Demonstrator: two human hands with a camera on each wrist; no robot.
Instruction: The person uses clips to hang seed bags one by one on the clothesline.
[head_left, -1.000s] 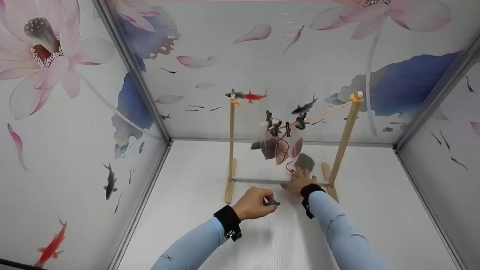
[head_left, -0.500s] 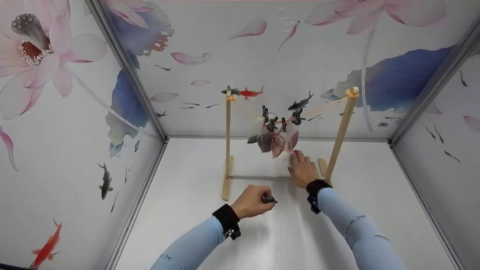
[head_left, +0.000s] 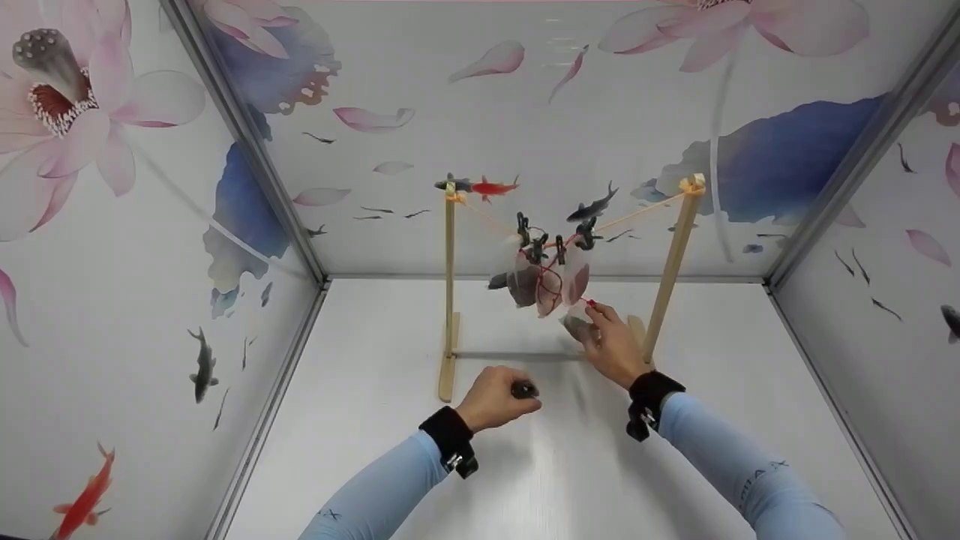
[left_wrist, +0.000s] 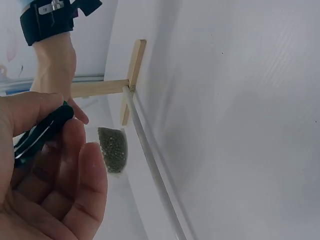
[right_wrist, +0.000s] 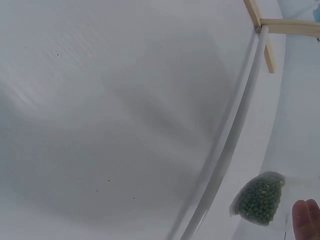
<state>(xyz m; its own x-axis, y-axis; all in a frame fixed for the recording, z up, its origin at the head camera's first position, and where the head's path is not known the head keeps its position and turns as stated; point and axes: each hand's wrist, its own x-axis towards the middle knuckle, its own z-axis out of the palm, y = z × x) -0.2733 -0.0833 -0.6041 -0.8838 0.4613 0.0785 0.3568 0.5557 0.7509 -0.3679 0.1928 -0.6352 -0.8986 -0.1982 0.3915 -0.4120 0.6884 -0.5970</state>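
My left hand (head_left: pixel 491 399) pinches a dark plastic clip (left_wrist: pixel 46 131) between thumb and fingers, low in front of a wooden stand. My right hand (head_left: pixel 616 349) is raised near the stand's right post, pinching the top of a small clear drawstring bag (head_left: pixel 576 327) by its red end. Small round green beans (left_wrist: pixel 114 151) fill the bag's bottom, and it dangles in the air. In the right wrist view only some fingertips (right_wrist: pixel 306 220) show beside the bag. Just above and left, several similar bags (head_left: pixel 549 291) hang from the line, held by dark clips (head_left: pixel 586 234).
The stand has two upright wooden posts (head_left: pixel 680 262) with an orange line (head_left: pixel 637 216) sagging between their tops. A pale bar (right_wrist: pixel 227 150) joins their feet low over the white table (head_left: pixel 555 480). Printed walls with flowers and fish enclose three sides.
My right hand has lifted the bean bag off the table, up toward the line. The left hand stays in much the same place, and the clip in it has turned.
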